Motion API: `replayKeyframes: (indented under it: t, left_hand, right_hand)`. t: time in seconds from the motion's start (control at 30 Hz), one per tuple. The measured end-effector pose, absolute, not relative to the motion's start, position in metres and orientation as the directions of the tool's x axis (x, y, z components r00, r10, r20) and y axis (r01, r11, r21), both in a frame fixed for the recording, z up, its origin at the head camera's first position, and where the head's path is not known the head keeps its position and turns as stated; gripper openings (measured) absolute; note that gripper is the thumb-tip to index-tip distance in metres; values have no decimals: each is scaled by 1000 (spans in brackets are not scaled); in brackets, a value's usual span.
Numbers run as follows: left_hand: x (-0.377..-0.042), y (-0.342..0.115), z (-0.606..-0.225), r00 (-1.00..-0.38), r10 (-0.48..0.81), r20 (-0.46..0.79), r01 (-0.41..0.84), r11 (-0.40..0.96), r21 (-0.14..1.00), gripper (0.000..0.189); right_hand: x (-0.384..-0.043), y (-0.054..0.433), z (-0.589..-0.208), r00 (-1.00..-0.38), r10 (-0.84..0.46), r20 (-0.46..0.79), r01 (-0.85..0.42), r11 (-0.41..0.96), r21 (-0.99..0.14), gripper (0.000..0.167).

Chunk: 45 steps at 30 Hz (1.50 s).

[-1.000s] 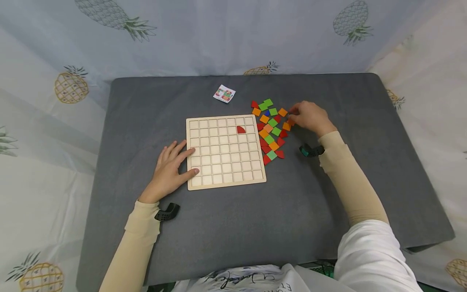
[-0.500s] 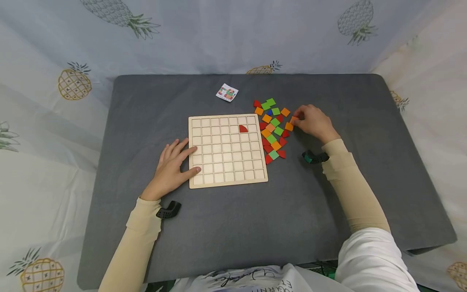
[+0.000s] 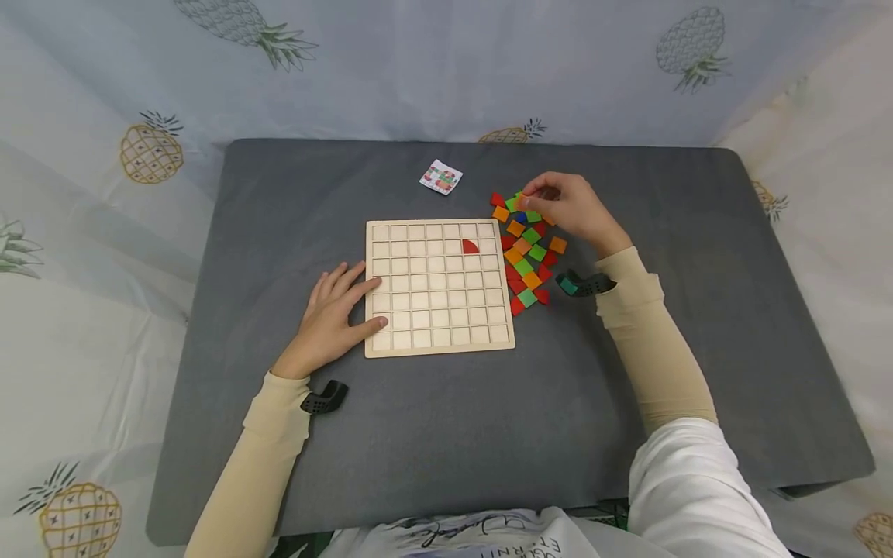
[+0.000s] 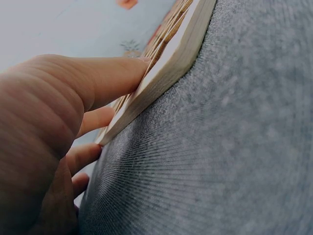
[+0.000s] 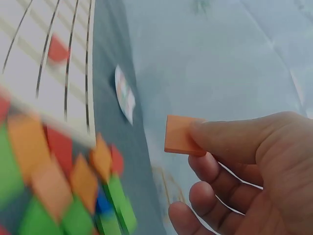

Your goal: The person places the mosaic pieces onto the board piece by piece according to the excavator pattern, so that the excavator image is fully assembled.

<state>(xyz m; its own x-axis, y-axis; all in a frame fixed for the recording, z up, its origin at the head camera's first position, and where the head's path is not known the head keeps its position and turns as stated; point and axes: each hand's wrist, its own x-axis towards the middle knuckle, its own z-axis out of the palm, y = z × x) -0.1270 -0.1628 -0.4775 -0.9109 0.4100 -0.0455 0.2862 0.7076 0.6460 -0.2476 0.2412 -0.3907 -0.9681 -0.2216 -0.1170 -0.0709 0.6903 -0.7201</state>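
Observation:
My right hand (image 3: 568,209) pinches an orange square tile (image 5: 182,134) between thumb and fingers, over the far end of the loose tiles. The wooden grid board (image 3: 439,301) lies flat on the table, with one red quarter-round tile (image 3: 470,246) in a cell near its far right. At the board's left edge rests my left hand (image 3: 335,319), fingers spread; its thumb (image 4: 117,76) and index fingertip lie on the rim. Right of the board spread several loose tiles, among them a green one (image 3: 528,298), an orange one (image 3: 558,245) and a blue one (image 3: 520,218).
A small printed card (image 3: 441,177) with a coloured pattern lies beyond the board. The grey cloth-covered table (image 3: 432,434) reaches back to a pineapple-print curtain (image 3: 446,70). Each wrist wears a black device.
My right hand has picked up an orange tile from the right side of the loose tiles and carried it up and leftward. My left hand stays on the board's edge.

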Motion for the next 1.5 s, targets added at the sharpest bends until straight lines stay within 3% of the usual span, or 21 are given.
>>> replayKeyframes:
  t: [0.57,0.93,1.5]
  left_hand:
    - [-126,-160,-480,-904,425,-52,299,714,632,69]
    - [-123,-160,-477,-908,415,-55,287,713,640,69]
    - [-123,-164,-474,-913,404,-53,282,720,635,70]
  right_hand:
    - [-245,162,-431,-898,-411,-161,-128,591,-796,16]
    - [-241,151,-442,-880,-441,-176,-196,675,-711,17]
    - [-240,140,-443,-888,-453,-80,-336,759,-558,16]
